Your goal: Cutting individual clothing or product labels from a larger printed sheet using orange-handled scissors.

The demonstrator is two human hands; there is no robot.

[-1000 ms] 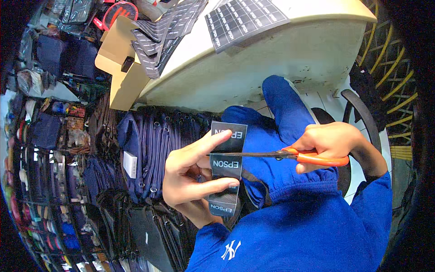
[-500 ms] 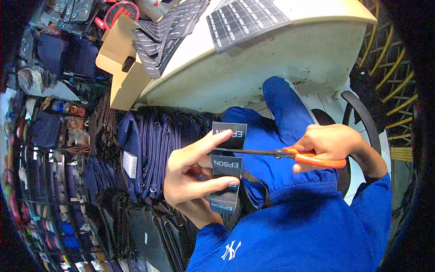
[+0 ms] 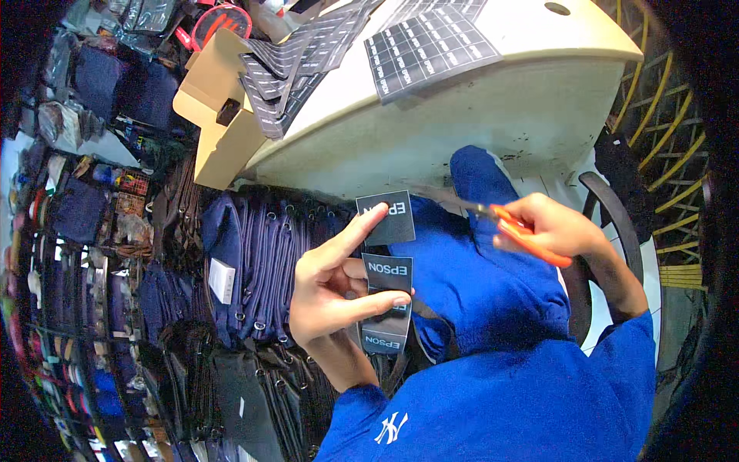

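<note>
My left hand (image 3: 322, 296) pinches a strip of black labels (image 3: 386, 340) with white lettering between thumb and fingers. A separate black label piece (image 3: 399, 223) lies above the strip under the same hand's outstretched index finger, with a gap between the two. My right hand (image 3: 560, 227) is closed around the orange handles of a pair of scissors (image 3: 530, 239). The blades point left and up, apart from the labels; motion blurs them, so how far they part is unclear. Both hands are above my lap, over blue trousers.
Ahead stands a pale table (image 3: 531, 31) with a curved edge, bearing black label sheets (image 3: 431, 50). Further sheets overlap an open cardboard box (image 3: 223, 142) at its left. Dark bags (image 3: 262, 262) hang in rows on the left. A chair armrest (image 3: 616, 204) curves at right.
The scissors have drawn away from the labels, up and to the right. The upper label piece now sits tilted, with a wider gap to the strip. The view has shifted slightly.
</note>
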